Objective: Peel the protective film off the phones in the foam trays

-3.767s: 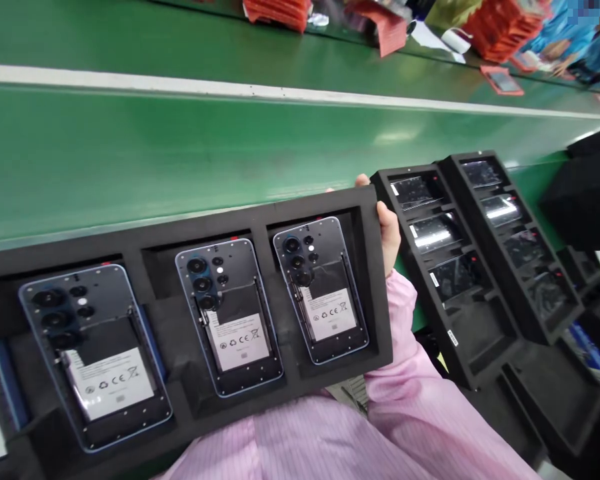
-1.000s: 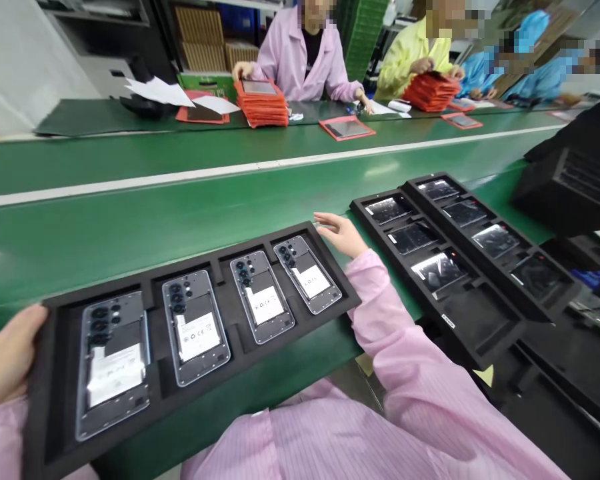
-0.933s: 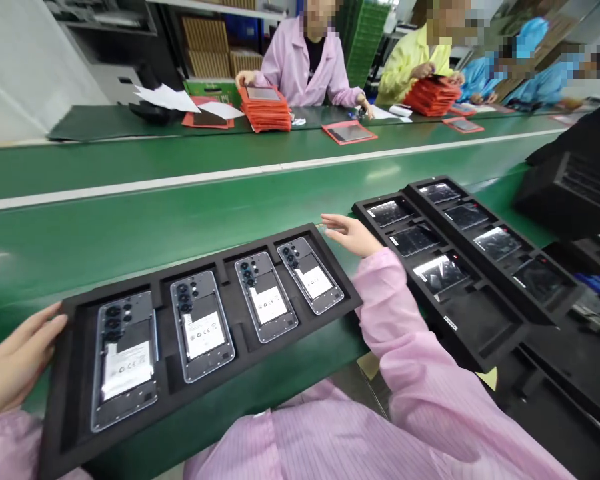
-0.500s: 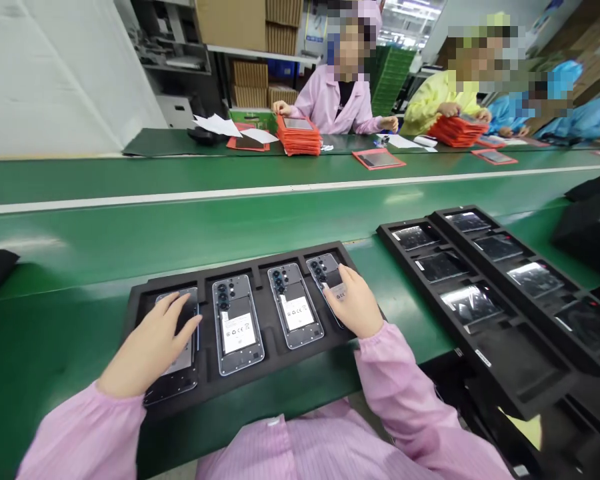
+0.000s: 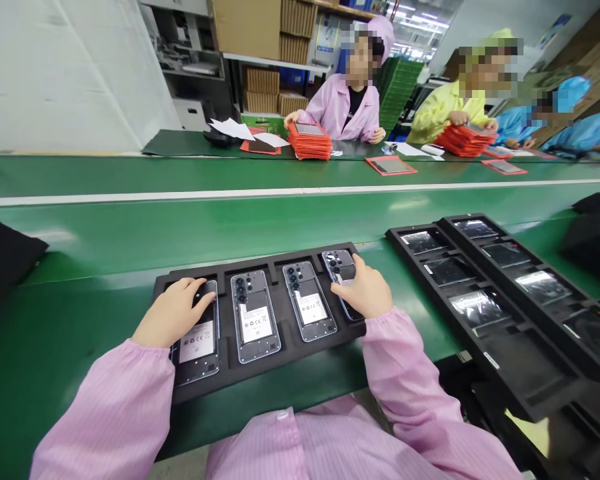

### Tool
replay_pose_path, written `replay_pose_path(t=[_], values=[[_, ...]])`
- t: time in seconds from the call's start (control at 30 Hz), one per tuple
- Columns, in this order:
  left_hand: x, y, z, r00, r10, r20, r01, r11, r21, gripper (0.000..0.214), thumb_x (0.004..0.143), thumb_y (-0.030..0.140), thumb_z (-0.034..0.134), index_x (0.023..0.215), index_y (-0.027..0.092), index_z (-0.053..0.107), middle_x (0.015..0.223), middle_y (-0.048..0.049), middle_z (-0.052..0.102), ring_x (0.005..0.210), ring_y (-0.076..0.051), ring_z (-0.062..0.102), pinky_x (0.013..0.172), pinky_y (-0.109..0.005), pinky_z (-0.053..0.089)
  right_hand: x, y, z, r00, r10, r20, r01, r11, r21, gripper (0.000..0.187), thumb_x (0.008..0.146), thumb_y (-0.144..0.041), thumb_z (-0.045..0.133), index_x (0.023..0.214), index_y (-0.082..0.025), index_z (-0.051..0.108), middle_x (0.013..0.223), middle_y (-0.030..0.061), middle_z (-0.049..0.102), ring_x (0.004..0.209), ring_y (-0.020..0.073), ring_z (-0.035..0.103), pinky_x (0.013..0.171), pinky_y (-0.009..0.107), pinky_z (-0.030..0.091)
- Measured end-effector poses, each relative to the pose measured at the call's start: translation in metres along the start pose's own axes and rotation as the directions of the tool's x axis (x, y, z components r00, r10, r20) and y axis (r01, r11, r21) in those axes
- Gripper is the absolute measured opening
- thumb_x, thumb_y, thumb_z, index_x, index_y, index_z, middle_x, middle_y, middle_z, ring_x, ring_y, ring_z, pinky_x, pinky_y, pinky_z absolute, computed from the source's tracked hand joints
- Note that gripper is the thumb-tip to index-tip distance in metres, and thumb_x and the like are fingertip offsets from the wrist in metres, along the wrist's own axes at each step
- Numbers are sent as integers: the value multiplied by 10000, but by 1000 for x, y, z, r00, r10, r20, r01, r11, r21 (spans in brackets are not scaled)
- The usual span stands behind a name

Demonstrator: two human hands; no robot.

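A black tray (image 5: 283, 333) on the green bench holds several phones with their backs facing up, inner parts and white labels showing. My left hand (image 5: 173, 310) lies over the leftmost phone (image 5: 197, 363), thumb and fingers spread near its top; it partly covers that phone. At the other end, my right hand (image 5: 366, 291) spans the rightmost phone (image 5: 338, 259), its thumb at the left side and fingers at the right edge. Between the hands lie two more phones, the left middle phone (image 5: 255, 317) and the right middle phone (image 5: 310, 303), each in its own slot.
Two long black trays (image 5: 517, 390) with dark screen panels stand at the right. Across the raised green ledge, a person in pink (image 5: 330, 103) handles a stack of red-edged pieces (image 5: 310, 145); a person in yellow (image 5: 437, 107) sits beside. Black cloth (image 5: 10, 260) lies left.
The view has shifted, so the tray appears farther right. My left hand sits higher on its phone, with its label more exposed. My right hand stays at the rightmost phone.
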State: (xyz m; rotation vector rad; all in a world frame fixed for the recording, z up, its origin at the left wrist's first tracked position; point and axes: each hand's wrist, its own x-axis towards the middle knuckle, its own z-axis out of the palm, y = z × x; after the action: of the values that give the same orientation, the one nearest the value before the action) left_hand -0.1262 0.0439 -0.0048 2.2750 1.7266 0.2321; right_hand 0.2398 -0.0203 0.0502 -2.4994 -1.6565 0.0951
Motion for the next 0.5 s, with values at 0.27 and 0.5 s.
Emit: replay_pose_path(t=[0.27,0.5], values=[[8,6,5,996,-14,-93,12,1000,-25,646,883,523,307,1149,48,656,1100,-225,602,1111,-417,549,1009,-558,427,-34,-73,-3,971,-191,144,196,981,-18,747,744,-445,658,1395,-154,436,1100,157,623,1028,321,613,780,363,476],[8,3,3,979,-88,-181,31,955,-295,459,867,502,369,955,156,657,1062,-197,624,1104,-434,516,1040,-625,343,-36,-85,24,987,-75,141,87,993,-81,751,777,-411,671,1417,-105,424,1177,197,550,1107,340,562,818,386,502]])
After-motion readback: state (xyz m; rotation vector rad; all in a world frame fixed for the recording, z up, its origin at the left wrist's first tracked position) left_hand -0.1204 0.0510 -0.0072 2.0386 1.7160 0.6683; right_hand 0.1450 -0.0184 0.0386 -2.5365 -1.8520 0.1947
